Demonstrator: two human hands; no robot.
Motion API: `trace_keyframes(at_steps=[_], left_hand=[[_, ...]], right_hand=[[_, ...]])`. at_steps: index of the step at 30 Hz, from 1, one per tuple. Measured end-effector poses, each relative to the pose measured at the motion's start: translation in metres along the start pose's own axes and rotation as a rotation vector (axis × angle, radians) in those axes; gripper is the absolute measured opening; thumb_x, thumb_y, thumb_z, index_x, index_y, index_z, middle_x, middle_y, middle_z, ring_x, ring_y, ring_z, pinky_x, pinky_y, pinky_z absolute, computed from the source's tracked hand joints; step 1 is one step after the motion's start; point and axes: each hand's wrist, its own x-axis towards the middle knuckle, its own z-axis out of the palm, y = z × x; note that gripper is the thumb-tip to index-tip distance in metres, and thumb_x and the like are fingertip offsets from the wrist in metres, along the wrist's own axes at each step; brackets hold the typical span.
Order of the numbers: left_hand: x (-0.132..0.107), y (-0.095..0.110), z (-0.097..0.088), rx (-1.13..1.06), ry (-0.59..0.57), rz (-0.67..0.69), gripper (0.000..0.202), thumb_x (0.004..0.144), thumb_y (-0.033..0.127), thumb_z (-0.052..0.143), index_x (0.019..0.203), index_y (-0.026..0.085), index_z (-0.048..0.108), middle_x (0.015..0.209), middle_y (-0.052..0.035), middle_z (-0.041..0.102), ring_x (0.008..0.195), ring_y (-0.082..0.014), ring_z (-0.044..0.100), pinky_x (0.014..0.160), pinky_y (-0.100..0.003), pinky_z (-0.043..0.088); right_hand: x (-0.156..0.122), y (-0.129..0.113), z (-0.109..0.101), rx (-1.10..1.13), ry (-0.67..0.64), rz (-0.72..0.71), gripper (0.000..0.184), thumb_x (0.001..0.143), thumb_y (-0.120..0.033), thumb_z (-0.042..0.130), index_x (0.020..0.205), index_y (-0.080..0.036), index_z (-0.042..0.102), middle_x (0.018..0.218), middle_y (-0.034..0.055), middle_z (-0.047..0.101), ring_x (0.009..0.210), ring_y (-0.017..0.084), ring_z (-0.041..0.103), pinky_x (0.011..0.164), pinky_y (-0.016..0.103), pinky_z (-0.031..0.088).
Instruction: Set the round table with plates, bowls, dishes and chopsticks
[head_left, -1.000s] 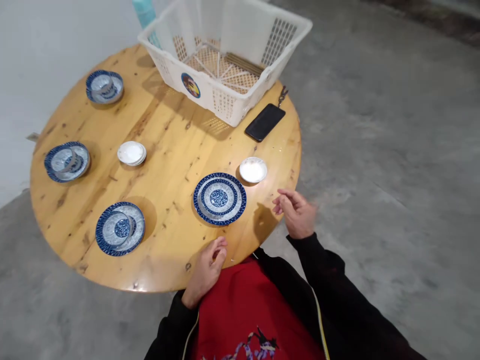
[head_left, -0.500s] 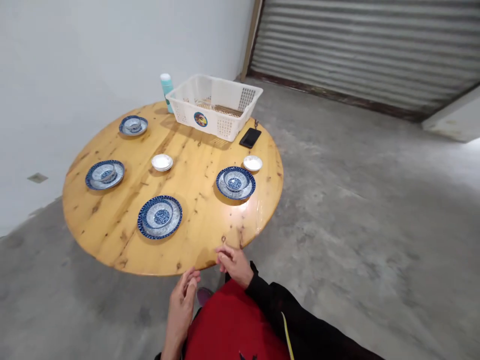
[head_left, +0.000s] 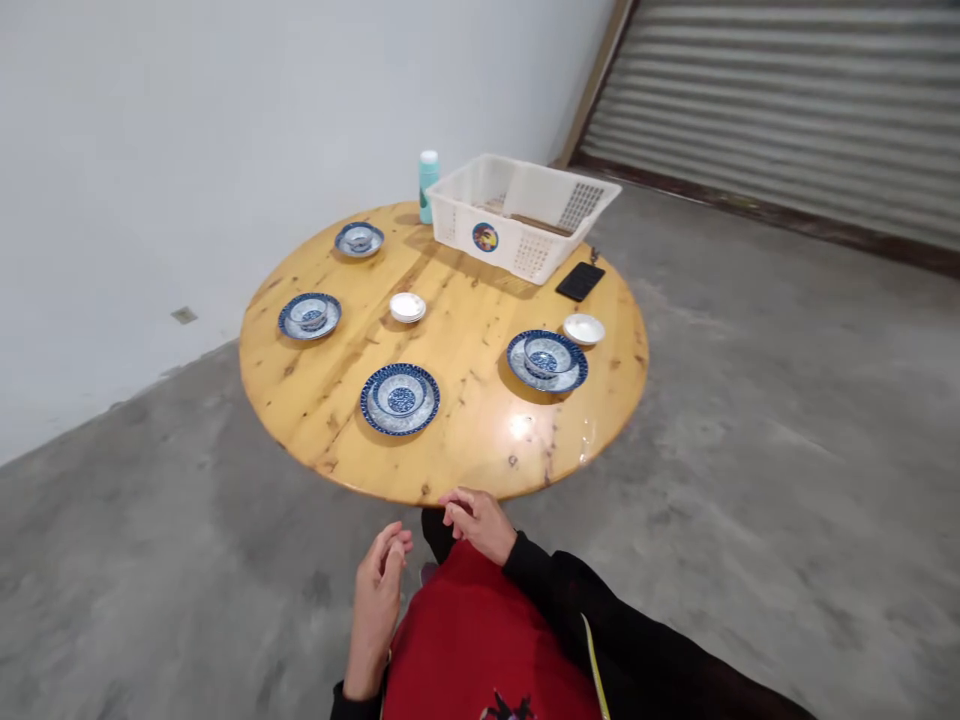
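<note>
My left hand [head_left: 379, 585] hangs in front of my red top, below the table's near edge, fingers curled with the thumb against the fingertips and nothing in them. My right hand [head_left: 480, 522] is just under the rim of the round wooden table [head_left: 480, 450], fingers bent, holding nothing. Nearest to my hands on the table are two blue patterned plates, each with a small bowl on it, one at the near middle [head_left: 400, 398] and one to the right [head_left: 547, 360]. A small white dish [head_left: 584, 329] sits beside the right plate.
Two more blue plates with bowls [head_left: 310, 315] [head_left: 359, 239] sit on the left side, with a stack of white dishes [head_left: 407, 307] between. At the far edge are a white plastic basket [head_left: 525, 215], a teal bottle [head_left: 427, 185] and a black phone [head_left: 580, 281]. Concrete floor surrounds the table; a wall is behind.
The view has pulled back from the table and swung left. Both hands have come off the tabletop and drawn in close to my body.
</note>
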Motion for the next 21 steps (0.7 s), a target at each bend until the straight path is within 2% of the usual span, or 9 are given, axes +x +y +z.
trace_keyframes(at_steps=[4, 8, 13, 18, 21], left_hand=[[0.000, -0.002, -0.005, -0.017, 0.023, 0.005, 0.062, 0.080, 0.063, 0.060, 0.117, 0.014, 0.065, 0.114, -0.0171, 0.074, 0.104, -0.0271, 0.071, 0.090, -0.037, 0.055], [0.010, 0.009, -0.004, -0.010, 0.007, 0.051, 0.051, 0.086, 0.056, 0.057, 0.116, 0.016, 0.066, 0.117, -0.0156, 0.073, 0.106, -0.0255, 0.070, 0.092, -0.037, 0.054], [0.051, 0.037, -0.016, 0.040, -0.004, 0.079, 0.050, 0.087, 0.055, 0.057, 0.114, 0.016, 0.068, 0.117, -0.0152, 0.073, 0.109, -0.0267, 0.069, 0.095, -0.039, 0.053], [0.115, 0.073, -0.031, 0.129, -0.045, 0.085, 0.052, 0.089, 0.055, 0.055, 0.120, 0.015, 0.065, 0.117, -0.0158, 0.073, 0.108, -0.0270, 0.069, 0.096, -0.041, 0.053], [0.153, 0.100, -0.034, 0.151, -0.064, 0.112, 0.049, 0.089, 0.053, 0.055, 0.120, 0.016, 0.065, 0.112, -0.0136, 0.074, 0.107, -0.0257, 0.069, 0.096, -0.039, 0.052]], right_hand=[[0.014, -0.003, 0.001, 0.005, -0.002, 0.020, 0.023, 0.079, -0.032, 0.052, 0.088, -0.017, 0.067, 0.064, -0.0017, 0.066, 0.045, 0.010, 0.057, 0.046, 0.022, 0.044], [0.056, -0.020, -0.021, 0.016, 0.093, -0.037, 0.025, 0.074, -0.036, 0.055, 0.086, -0.018, 0.067, 0.064, -0.0003, 0.067, 0.046, 0.012, 0.058, 0.047, 0.024, 0.046], [0.157, -0.054, -0.060, -0.046, 0.284, -0.129, 0.029, 0.075, -0.034, 0.052, 0.089, -0.014, 0.067, 0.067, 0.0025, 0.069, 0.050, 0.013, 0.061, 0.047, 0.024, 0.048], [0.269, -0.079, -0.087, -0.375, 0.383, -0.009, 0.032, 0.086, -0.025, 0.043, 0.099, -0.010, 0.067, 0.081, 0.0080, 0.075, 0.058, 0.013, 0.068, 0.053, 0.022, 0.052], [0.327, -0.085, -0.095, -0.502, 0.401, 0.030, 0.031, 0.089, -0.025, 0.044, 0.097, -0.010, 0.069, 0.083, 0.0086, 0.075, 0.065, 0.014, 0.071, 0.064, 0.024, 0.055]])
